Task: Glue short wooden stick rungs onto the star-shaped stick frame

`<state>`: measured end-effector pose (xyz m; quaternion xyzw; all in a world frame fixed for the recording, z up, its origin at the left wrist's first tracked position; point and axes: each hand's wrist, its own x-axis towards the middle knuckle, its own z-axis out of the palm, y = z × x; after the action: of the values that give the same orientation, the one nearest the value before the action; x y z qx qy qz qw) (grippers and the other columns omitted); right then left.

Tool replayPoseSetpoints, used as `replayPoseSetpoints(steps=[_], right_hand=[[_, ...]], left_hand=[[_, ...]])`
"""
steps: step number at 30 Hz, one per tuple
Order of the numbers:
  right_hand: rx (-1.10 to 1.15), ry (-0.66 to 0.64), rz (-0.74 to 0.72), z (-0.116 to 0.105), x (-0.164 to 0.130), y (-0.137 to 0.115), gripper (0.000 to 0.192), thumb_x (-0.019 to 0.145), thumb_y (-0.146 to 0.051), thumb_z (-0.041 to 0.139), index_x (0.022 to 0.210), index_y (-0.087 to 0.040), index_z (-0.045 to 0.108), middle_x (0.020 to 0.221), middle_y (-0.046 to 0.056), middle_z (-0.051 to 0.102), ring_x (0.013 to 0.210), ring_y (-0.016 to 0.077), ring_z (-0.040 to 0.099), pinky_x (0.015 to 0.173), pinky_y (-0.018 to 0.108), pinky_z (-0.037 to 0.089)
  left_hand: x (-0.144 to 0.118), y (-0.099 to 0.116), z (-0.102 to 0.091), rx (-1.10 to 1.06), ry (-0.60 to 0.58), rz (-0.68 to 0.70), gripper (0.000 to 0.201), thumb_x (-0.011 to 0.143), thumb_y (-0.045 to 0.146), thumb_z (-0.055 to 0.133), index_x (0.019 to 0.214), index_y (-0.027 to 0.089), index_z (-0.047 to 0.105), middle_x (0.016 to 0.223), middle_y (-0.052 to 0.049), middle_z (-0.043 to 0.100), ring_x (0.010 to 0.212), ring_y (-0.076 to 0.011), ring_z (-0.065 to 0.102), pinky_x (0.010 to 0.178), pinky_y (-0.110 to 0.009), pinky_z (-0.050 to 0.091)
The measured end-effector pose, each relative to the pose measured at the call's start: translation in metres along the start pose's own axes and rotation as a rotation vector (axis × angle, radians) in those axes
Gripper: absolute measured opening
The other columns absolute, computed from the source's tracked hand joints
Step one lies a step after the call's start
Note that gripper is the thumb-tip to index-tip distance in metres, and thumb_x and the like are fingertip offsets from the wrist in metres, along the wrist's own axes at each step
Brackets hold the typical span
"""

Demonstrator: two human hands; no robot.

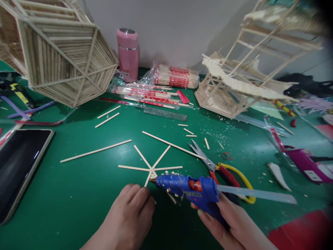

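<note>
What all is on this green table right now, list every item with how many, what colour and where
blue hot glue gun: one, blue with orange trigger, front centre, nozzle at the stick joint
crossed wooden sticks: several, pale, joined in a star, centre
red and yellow scissors: one pair, open, right of the star
pink metal flask: one, back centre
packs of wrapped chopsticks: several, red and white, back centre
hexagonal stick panel: one, pale, back left
stick-built tower model: one, pale, back right
black tablet: one, left edge
clear ruler: one, behind the star
left hand: pressing the sticks' near end
right hand: holding the glue gun
</note>
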<state>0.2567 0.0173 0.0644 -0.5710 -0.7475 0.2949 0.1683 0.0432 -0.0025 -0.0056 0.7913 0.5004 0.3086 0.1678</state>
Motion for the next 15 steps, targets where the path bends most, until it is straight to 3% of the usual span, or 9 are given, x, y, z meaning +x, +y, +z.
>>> replayPoseSetpoints(steps=[3,7,10,15], right_hand=[[0.073,-0.004,0.078,0.0,-0.001,0.004,0.032,0.08,-0.04,0.05,0.108,-0.026,0.058,0.086,0.005,0.069,0.078,0.0238,0.065,0.072,0.033,0.055],[0.119,-0.039,0.131,-0.001,0.002,0.009,0.019,0.083,-0.04,0.048,0.082,-0.025,0.059,0.06,-0.001,0.061,0.054,0.0157,0.061,0.05,0.022,0.053],[0.299,-0.053,0.234,-0.004,0.01,0.014,0.026,0.087,-0.042,0.044,0.071,-0.023,0.052,0.054,-0.003,0.056,0.048,0.0109,0.053,0.045,0.019,0.046],[0.642,0.11,0.391,-0.021,0.031,0.037,0.025,0.072,-0.042,0.065,0.075,-0.021,0.051,0.051,-0.005,0.053,0.047,0.0091,0.047,0.042,0.018,0.039]], left_hand=[[-0.001,0.0,0.001,0.003,0.003,-0.004,0.028,0.089,0.015,0.033,0.073,0.017,0.056,0.069,-0.002,0.052,0.062,-0.0143,0.04,0.054,-0.028,0.034],[0.001,0.001,-0.007,0.037,-0.064,0.046,0.025,0.088,0.012,0.035,0.076,0.017,0.057,0.072,-0.003,0.052,0.063,-0.0149,0.042,0.056,-0.03,0.037],[0.004,0.004,-0.013,0.034,-0.129,0.004,0.022,0.088,0.012,0.037,0.08,0.016,0.057,0.076,-0.004,0.054,0.066,-0.0149,0.045,0.059,-0.03,0.04],[0.005,0.005,-0.013,0.033,-0.123,-0.081,0.023,0.089,0.014,0.035,0.085,0.018,0.058,0.08,-0.004,0.055,0.068,-0.0155,0.046,0.058,-0.029,0.039]])
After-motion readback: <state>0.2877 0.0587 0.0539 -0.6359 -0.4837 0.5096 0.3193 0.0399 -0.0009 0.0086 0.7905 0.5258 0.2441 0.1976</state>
